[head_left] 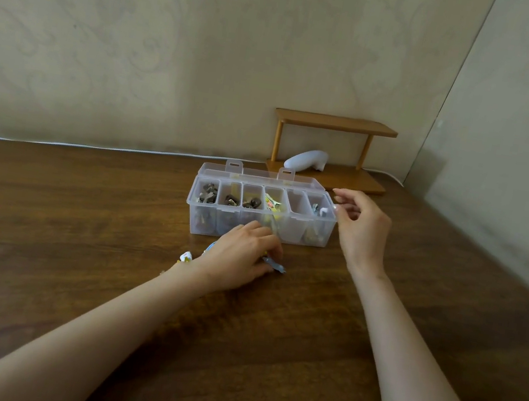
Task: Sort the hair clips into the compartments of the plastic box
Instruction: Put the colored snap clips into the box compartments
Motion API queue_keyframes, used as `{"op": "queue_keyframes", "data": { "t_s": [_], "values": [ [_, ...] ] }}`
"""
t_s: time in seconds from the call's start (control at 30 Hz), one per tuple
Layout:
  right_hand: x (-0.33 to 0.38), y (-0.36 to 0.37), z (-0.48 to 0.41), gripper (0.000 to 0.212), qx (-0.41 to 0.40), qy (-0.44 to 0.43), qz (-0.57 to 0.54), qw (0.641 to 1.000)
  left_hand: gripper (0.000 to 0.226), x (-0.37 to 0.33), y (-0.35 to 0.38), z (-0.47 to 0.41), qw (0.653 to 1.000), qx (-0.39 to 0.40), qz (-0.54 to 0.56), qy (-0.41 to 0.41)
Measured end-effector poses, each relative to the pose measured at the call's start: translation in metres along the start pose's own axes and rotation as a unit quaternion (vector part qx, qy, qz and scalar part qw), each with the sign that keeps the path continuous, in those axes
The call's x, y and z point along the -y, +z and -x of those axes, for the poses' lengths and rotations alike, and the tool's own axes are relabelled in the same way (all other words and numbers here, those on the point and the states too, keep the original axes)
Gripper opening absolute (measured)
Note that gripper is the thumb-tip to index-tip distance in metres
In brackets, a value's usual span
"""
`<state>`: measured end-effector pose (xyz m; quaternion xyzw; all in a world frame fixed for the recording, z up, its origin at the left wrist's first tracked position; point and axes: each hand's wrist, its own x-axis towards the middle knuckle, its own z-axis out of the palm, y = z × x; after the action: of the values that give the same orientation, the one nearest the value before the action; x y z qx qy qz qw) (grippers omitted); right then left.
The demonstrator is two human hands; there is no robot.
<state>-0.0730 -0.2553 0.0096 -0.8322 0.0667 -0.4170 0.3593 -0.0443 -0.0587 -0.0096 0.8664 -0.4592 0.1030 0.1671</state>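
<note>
Fingers first: the left hand [240,259] is flat down on the table [82,206], just below the centre of the frame, fingers drawn together around a small blue clip [275,266] poking out at the tips. It looks like a pinch being set rather than a lift, since the clip lies on the wood. Up at right of centre, the right hand [361,226] hovers by the right end of the plastic box [260,215], fingers loosely curled and apart, nothing in them that I can make out. My guess is it is parked there to steady the box or take the next drop.

The box sits open, lid tipped back, six compartments in a row. The three on the left hold dark clips [207,193], the fourth holds yellow and coloured ones [273,203], the fifth looks empty, and the far right one has a few pale pieces. Behind the left wrist, a few more loose clips [185,256] wait on the table, so sorting is well along but unfinished. Beyond the box, a small wooden shelf [336,123] stands against the wall.
</note>
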Motion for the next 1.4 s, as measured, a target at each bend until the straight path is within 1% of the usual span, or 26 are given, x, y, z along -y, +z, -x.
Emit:
{"op": "queue_keyframes", "data": {
  "t_s": [0.07, 0.2, 0.33, 0.43, 0.5, 0.57, 0.63, 0.7, 0.8, 0.87, 0.9, 1.0, 1.27, 1.33, 1.4],
  "values": [
    [0.001, 0.0, 0.0, 0.029, 0.01, 0.001, -0.009, 1.0, 0.019, 0.001, 0.0, 0.0, 1.0, -0.003, 0.001, 0.004],
    [0.0, -0.003, 0.0, 0.028, -0.005, 0.001, -0.014, 1.0, 0.015, 0.001, -0.001, -0.001, 0.999, -0.01, 0.032, -0.001],
    [-0.004, -0.003, -0.001, 0.026, -0.002, -0.006, 0.009, 1.0, 0.011, -0.001, -0.003, -0.002, 0.993, -0.041, 0.11, -0.024],
    [-0.005, -0.003, -0.001, 0.025, -0.006, -0.018, 0.028, 0.999, 0.008, -0.004, -0.006, -0.003, 0.979, -0.073, 0.185, -0.045],
    [-0.003, -0.004, 0.0, 0.023, -0.002, -0.023, 0.019, 1.0, 0.009, -0.006, -0.008, -0.004, 0.967, -0.081, 0.233, -0.058],
    [0.002, -0.006, 0.003, 0.02, 0.016, -0.035, -0.019, 0.999, 0.01, -0.006, -0.01, -0.004, 0.963, -0.09, 0.246, -0.061],
    [0.01, -0.009, 0.007, 0.018, 0.066, -0.029, -0.092, 0.993, 0.012, -0.005, -0.011, -0.004, 0.961, -0.096, 0.249, -0.066],
    [0.017, -0.011, 0.01, 0.017, 0.143, -0.018, -0.138, 0.98, 0.016, -0.004, -0.011, -0.004, 0.96, -0.102, 0.251, -0.069],
    [0.021, -0.011, 0.01, 0.007, 0.277, 0.003, -0.135, 0.951, 0.02, -0.003, -0.011, -0.004, 0.957, -0.123, 0.253, -0.074],
    [0.022, -0.009, 0.011, 0.014, 0.342, 0.017, -0.118, 0.932, 0.019, -0.002, -0.011, -0.004, 0.948, -0.137, 0.271, -0.096],
    [0.021, -0.008, 0.012, 0.018, 0.356, 0.02, -0.108, 0.928, 0.017, -0.002, -0.011, -0.004, 0.941, -0.143, 0.287, -0.11],
    [0.021, -0.007, 0.012, 0.016, 0.34, 0.02, -0.103, 0.935, 0.014, -0.003, -0.011, -0.004, 0.928, -0.153, 0.317, -0.127],
    [0.019, -0.009, 0.011, 0.009, 0.335, 0.025, -0.142, 0.931, 0.017, -0.009, -0.016, -0.004, 0.931, -0.146, 0.315, -0.115],
    [0.018, -0.01, 0.009, 0.008, 0.29, 0.031, -0.144, 0.946, 0.018, -0.008, -0.015, -0.004, 0.942, -0.143, 0.279, -0.123],
    [0.015, -0.013, 0.006, 0.008, 0.196, 0.045, -0.136, 0.97, 0.019, -0.004, -0.013, -0.003, 0.961, -0.129, 0.208, -0.129]
  ]
}}
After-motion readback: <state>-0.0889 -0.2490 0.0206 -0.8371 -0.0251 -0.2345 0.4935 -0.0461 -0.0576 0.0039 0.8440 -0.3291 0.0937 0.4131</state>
